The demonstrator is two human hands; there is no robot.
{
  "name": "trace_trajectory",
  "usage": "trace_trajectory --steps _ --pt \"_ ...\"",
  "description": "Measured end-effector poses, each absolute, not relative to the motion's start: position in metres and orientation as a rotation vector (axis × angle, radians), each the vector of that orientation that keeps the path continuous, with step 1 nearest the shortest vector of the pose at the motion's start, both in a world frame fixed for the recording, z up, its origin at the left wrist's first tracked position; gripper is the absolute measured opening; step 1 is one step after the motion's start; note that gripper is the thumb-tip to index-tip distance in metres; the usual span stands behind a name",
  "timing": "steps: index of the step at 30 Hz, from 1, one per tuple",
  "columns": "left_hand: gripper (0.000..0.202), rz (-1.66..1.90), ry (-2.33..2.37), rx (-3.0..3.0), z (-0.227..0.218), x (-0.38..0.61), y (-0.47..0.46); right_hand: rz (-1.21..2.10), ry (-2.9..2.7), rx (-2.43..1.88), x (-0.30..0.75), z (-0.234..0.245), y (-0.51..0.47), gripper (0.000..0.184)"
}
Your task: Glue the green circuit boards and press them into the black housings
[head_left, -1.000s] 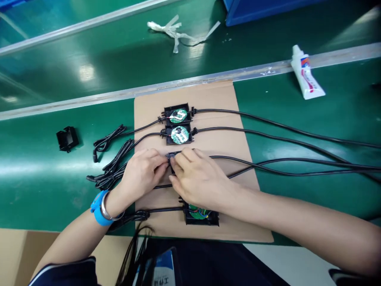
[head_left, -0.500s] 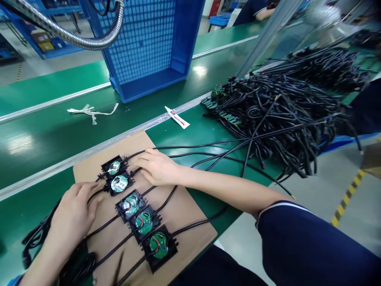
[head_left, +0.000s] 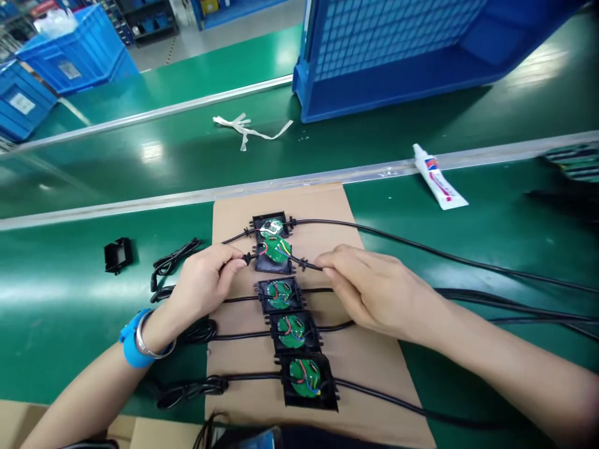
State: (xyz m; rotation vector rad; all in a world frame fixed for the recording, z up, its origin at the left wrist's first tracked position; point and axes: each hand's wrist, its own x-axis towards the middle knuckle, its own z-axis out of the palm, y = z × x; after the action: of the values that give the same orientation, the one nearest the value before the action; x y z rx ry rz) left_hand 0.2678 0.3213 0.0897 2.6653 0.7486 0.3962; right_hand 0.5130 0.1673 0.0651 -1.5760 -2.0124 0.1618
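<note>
My left hand (head_left: 203, 277) pinches a black cable at its ridged grommet, left of a round green circuit board (head_left: 277, 249). Between thumb and fingers, my right hand (head_left: 374, 284) grips the black cable (head_left: 314, 266) on the board's other side. The board shows red and yellow wires and sits over a black plastic housing (head_left: 275, 267), overlapping the housing behind it. That rear housing holds a board (head_left: 271, 228) with a pale, shiny patch. Nearer me, housings with wired boards (head_left: 279, 295) line up on a cardboard sheet (head_left: 384, 386).
Coiled cables (head_left: 175, 262) and a loose black housing (head_left: 118, 254) lie to the left. A white tube (head_left: 440, 178) rests near the metal strip. Beyond are torn white tape (head_left: 243, 128) and a large blue crate (head_left: 374, 96).
My view has swung left. The second board has turned from its pale, shiny face to its green, wired face. Both hands now grip its cables; before, my left fingers were apart.
</note>
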Motion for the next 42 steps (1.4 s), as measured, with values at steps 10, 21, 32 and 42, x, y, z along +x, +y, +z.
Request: trace_trajectory --steps 10,21,32,42 --pt "0.018 0.344 0.609 2.833 0.076 0.287 0.326 0.389 -2.217 -1.688 0.498 0.084 0.195 0.020" --pt "0.014 0.139 0.718 2.739 0.065 0.295 0.333 0.762 -2.240 -1.897 0.492 0.087 0.218 0.022" --pt "0.013 0.064 0.777 2.455 0.069 0.298 0.334 0.608 -2.363 -1.963 0.483 0.069 0.216 0.040" --pt "0.009 0.072 0.736 2.309 0.068 0.293 0.332 0.567 -2.393 -1.918 0.486 0.070 0.212 0.045"
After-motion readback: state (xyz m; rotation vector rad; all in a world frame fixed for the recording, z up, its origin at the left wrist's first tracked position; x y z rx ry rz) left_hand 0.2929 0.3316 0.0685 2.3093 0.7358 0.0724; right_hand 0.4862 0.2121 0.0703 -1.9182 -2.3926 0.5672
